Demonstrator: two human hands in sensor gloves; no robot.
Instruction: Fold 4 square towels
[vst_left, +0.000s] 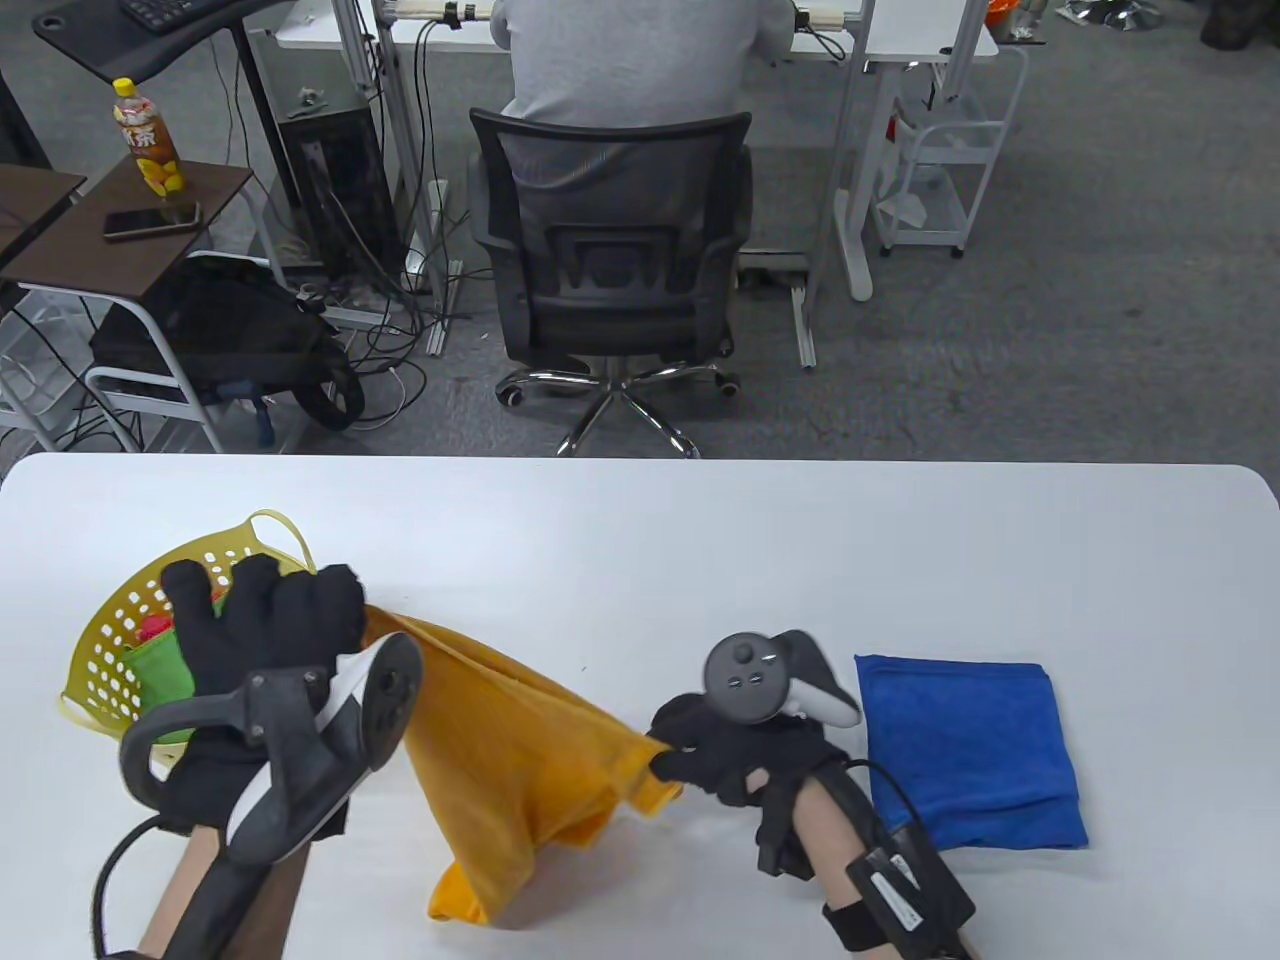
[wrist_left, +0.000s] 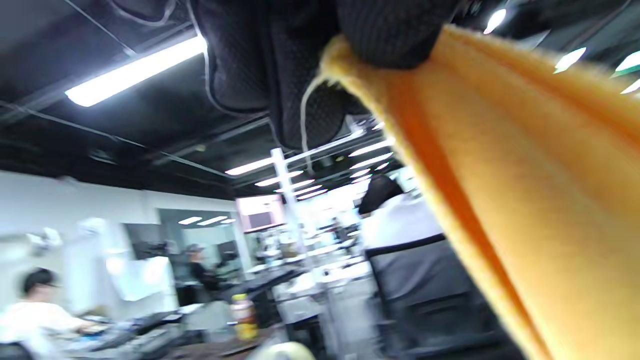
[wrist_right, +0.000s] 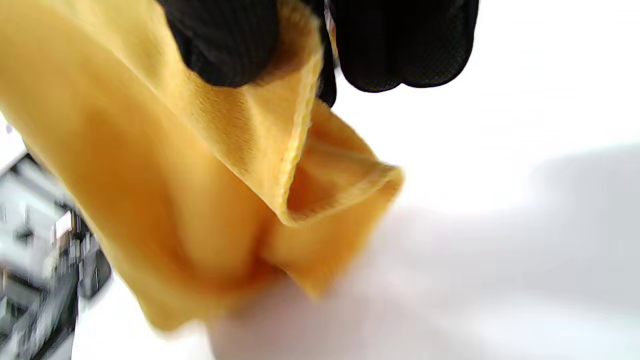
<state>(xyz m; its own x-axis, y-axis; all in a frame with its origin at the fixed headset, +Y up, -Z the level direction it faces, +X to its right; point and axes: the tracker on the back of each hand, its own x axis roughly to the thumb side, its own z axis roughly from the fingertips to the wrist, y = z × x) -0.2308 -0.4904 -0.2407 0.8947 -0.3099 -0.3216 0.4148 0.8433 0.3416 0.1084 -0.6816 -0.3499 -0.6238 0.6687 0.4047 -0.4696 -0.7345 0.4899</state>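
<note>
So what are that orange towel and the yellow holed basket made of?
The orange square towel, gripped by the left hand and right hand, looks like soft microfibre or terry: fuzzy matte nap, stitched hem. The yellow perforated basket seems moulded plastic: smooth, slightly glossy, evenly punched holes.

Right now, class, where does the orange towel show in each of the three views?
Table view: orange towel stretched between both hands, low centre-left.
Left wrist view: fills the right side, hanging from the top.
Right wrist view: left and centre, above the white table.
Shared landmark: black gloved fingers pinching its edge.
</note>
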